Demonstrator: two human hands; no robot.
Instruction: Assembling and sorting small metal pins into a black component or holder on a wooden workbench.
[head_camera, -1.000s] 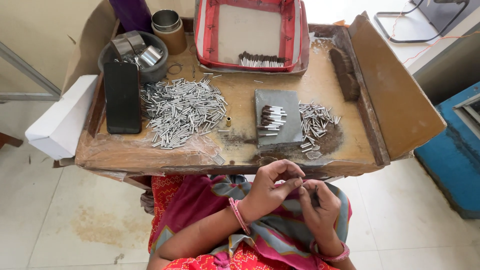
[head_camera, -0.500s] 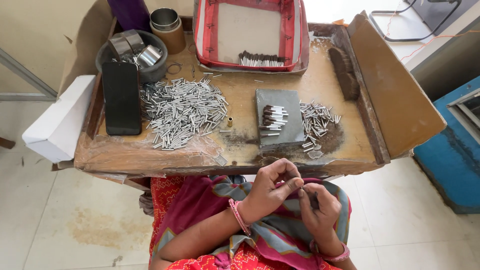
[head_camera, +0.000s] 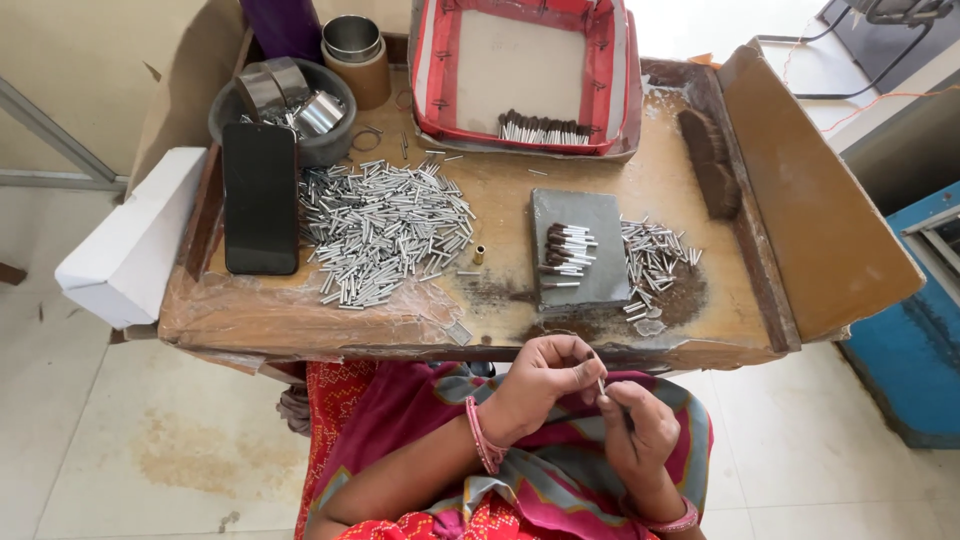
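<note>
A seated person works over the lap at the near edge of a low wooden worktable (head_camera: 700, 250), both hands meeting on one small piece. The left hand (head_camera: 540, 385) curls in from the side, its thumb and forefinger pinched on the upper end of a thin metal tube (head_camera: 601, 385), while the right hand (head_camera: 640, 430) closes around the lower part from below, the two grips appearing to steady the tube between the fingertips; what fills its tip is too small to tell. Within easy reach on the table lies a loose heap of bare silver tubes (head_camera: 385, 230), and to its right a grey slab (head_camera: 578, 248) carries a short row of dark-tipped tubes (head_camera: 568, 250), laid side by side. A smaller scatter of tubes (head_camera: 655, 258) lies just beside the slab. Farther back, a red-rimmed tray (head_camera: 445, 80) holds another row of dark-tipped pieces (head_camera: 545, 128). A black phone (head_camera: 260, 198) rests face up at the left, near a grey bowl (head_camera: 330, 150) of metal cups.
</note>
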